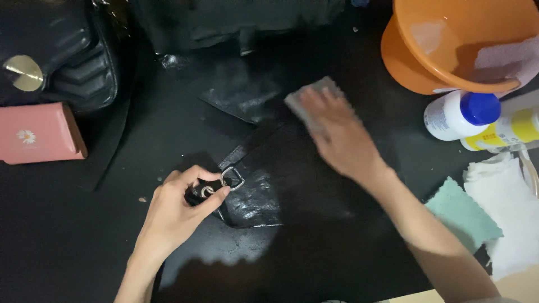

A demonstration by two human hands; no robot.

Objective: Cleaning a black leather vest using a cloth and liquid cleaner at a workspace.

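A shiny black leather piece (264,191) with a strap lies flat on the dark table. My left hand (179,207) pinches its silver metal ring (232,179) at the near corner. My right hand (337,134), blurred, presses a grey cloth (307,98) flat on the black leather further back; only the cloth's far edge shows past my fingers.
An orange plastic bowl (449,50) with a cloth inside stands at the back right. Beside it lie a white bottle with a blue cap (463,115) and a yellow bottle (511,129). A teal cloth (463,213) and white cloths (505,207) lie right. A black quilted bag (73,62) and pink pouch (39,134) sit left.
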